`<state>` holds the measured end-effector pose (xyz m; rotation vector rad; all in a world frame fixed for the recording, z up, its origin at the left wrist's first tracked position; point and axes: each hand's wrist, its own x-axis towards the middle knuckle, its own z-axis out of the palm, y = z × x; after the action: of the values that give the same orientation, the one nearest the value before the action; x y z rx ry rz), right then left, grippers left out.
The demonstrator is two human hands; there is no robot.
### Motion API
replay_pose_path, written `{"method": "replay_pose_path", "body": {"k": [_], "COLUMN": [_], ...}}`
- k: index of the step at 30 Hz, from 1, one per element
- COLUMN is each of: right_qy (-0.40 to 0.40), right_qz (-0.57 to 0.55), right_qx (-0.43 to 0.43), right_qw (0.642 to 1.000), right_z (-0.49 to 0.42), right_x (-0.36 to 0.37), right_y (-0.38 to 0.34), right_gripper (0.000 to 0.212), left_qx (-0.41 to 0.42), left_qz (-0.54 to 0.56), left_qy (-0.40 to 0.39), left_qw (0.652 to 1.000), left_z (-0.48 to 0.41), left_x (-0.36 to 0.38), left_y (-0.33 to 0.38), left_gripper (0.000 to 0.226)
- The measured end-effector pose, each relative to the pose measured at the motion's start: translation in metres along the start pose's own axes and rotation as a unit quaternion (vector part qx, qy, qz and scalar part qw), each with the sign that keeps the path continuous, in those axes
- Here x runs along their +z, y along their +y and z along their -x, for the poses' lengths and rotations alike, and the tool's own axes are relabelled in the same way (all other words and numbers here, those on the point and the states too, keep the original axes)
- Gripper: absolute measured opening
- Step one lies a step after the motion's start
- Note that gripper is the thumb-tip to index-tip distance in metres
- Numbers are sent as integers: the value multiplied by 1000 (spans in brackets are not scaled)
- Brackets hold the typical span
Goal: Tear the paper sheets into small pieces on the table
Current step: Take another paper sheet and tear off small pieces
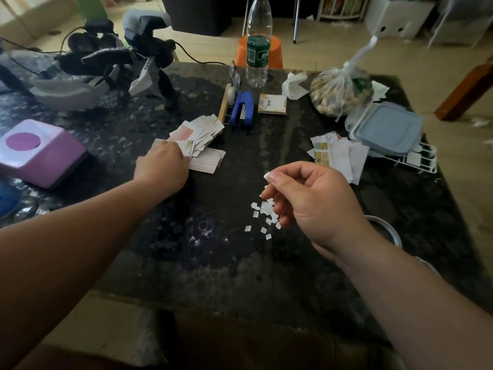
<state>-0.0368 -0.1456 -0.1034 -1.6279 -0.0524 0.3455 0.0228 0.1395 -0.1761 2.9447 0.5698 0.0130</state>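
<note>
1. Our right hand (314,201) hovers with fingers loosely curled, gripping nothing we can see, just above small white torn paper pieces (264,214) on the dark speckled stone table (213,263).
2. Our left hand (161,166) presses palm-down on a pile of white paper sheets (202,134); its grip is hidden.
3. Another stack of printed paper slips (341,156) lies right of centre.

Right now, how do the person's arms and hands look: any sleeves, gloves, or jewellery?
Both forearms are bare up to the picture's edge, with no sleeves visible. The left hand and right hand wear no gloves; no rings, watch or bracelet show. The right thumbnail is fairly long and pale.
</note>
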Motion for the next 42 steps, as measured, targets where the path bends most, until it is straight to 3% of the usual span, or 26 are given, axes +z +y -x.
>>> {"method": "replay_pose_path", "body": {"k": [15,18,23,28,31,33,35,39,41,42], "right_qy": [-14,-15,-7,-2,-1,1,1,4,5,5], "right_qz": [-2,7,1,-2,15,27,35,36,38,36], "right_qx": [-4,-7,-9,-7,-6,-6,-5,-2,-2,-1], "right_qw": [1000,1000,1000,1000,1000,1000,999,999,999,999], "right_z": [5,6,6,9,11,12,13,12,11,10], "right_x": [-5,-7,-11,-13,-12,-13,-15,-19,-20,-20], "right_y": [-8,-8,-12,-14,-14,-13,-12,-12,-12,-12], "right_gripper": [12,12,12,12,13,13,13,14,14,14], "left_qx": [-7,-44,-33,-5,-68,-144,-210,-257,-261,-257], "left_qz": [-36,48,188,161,198,347,497,658,688,679], "left_qy": [-32,-24,48,131,98,71,46,-21,-54,-59], "left_qw": [999,998,980,978,973,924,841,708,675,685], "left_z": [1,0,10,27,17,13,15,17,20,23], "left_x": [2,-4,-32,-52,-46,-41,-38,-39,-39,-38], "left_y": [10,7,-8,-14,-23,-26,-24,-23,-23,-22], "left_gripper": [27,21,25,9,11,11,16,20,22,18]}}
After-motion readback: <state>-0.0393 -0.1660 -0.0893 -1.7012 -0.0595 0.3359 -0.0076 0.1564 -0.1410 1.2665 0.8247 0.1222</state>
